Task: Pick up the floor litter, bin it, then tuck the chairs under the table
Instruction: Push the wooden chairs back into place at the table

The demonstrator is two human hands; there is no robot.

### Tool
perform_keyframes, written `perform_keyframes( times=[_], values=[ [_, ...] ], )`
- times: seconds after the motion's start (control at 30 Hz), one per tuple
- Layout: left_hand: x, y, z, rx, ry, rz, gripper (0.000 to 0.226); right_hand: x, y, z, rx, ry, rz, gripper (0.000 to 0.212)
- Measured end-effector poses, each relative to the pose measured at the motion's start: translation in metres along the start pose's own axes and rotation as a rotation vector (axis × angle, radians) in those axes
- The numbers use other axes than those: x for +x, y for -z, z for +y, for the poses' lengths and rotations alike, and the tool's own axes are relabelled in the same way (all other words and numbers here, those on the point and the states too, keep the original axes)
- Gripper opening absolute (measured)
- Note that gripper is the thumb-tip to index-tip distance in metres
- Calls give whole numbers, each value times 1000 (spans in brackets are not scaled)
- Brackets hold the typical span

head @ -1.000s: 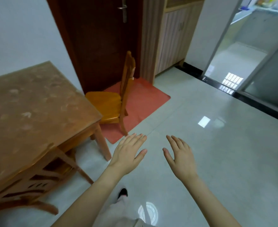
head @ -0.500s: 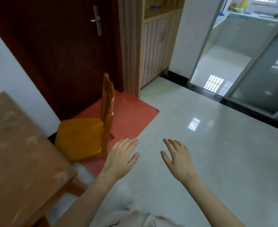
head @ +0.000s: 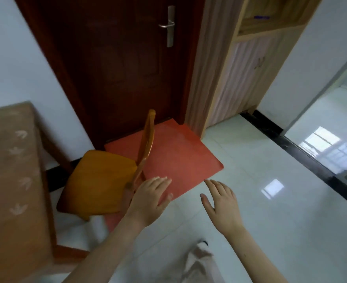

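Note:
An orange wooden chair point(head: 99, 180) stands on the floor beside the table point(head: 11, 180), its seat facing the table and its backrest point(head: 147, 144) edge-on to me. My left hand point(head: 150, 201) is open with straight fingers, just right of the backrest's lower end; touching or apart I cannot tell. My right hand point(head: 221, 205) is open, palm down, held over the white floor near the corner of the red mat point(head: 178, 156). No litter shows on the floor.
A dark wooden door point(head: 123, 64) is behind the chair, a light wood cabinet point(head: 240, 74) to its right. A black threshold strip point(head: 303, 158) and a glass sliding door lie at the right. White tiled floor point(head: 270, 221) spreads ahead and right. My trouser leg shows at the bottom.
I have moved closer to the chair; it now sits larger and nearer. My left hand has come up beside the backrest. Both hands stay open.

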State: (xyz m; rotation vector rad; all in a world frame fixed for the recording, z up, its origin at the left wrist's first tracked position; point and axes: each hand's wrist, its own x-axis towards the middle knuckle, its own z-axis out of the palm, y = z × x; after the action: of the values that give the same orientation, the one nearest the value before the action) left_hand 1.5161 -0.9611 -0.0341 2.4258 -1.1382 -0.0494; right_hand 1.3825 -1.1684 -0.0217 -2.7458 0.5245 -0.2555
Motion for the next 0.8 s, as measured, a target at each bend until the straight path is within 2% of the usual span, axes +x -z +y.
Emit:
perform_keyframes(
  times=[0.1,0.27,0.57,0.8],
  values=[
    [37,-10,6,9,145,78,54,66,3,35,-15,141,-91,54],
    [88,-5,19,33,342,238,51,170,20,51,22,394,-99,45],
    [119,0,-13,104,704,344,51,299,-20,2,130,780,-261,51],
    [126,-15,-49,98,919,340,55,363,-77,-54,125,1078,-455,59]
  ],
)
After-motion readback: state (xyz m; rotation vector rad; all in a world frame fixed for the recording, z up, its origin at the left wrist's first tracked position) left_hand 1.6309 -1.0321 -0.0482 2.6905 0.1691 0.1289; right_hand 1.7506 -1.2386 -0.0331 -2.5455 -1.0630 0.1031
